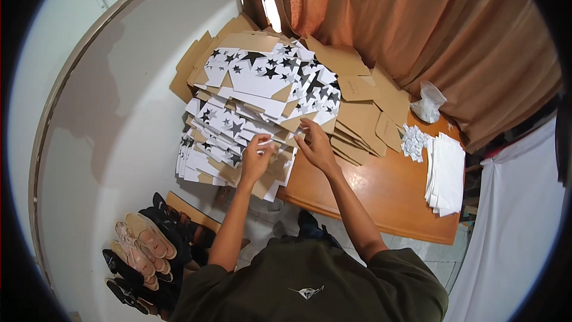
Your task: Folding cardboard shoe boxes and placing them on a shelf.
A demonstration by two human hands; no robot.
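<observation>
Star-printed cardboard pieces [256,104] sit in a big, messy pile on the left part of the wooden surface [369,197]. They are white with black and grey stars, and some show brown sides and flaps.

The left hand [256,158] and the right hand [316,147] are side by side over the near part of the pile. The fingers on both hands are bent, with the tips turned toward each other. I cannot tell if they pinch anything – a thin, pale bit shows between them, but it is too small to make out.

The step in hand looks like working on one small spot with both hands. I think the next move calls for a light, steady touch – a hard push could make the loose pile slide.

Plain brown cardboard [357,113] lies just right of the stars. Farther right are small silvery packets [414,142], a clear plastic bag [428,106] and white sheets [445,173].
</observation>
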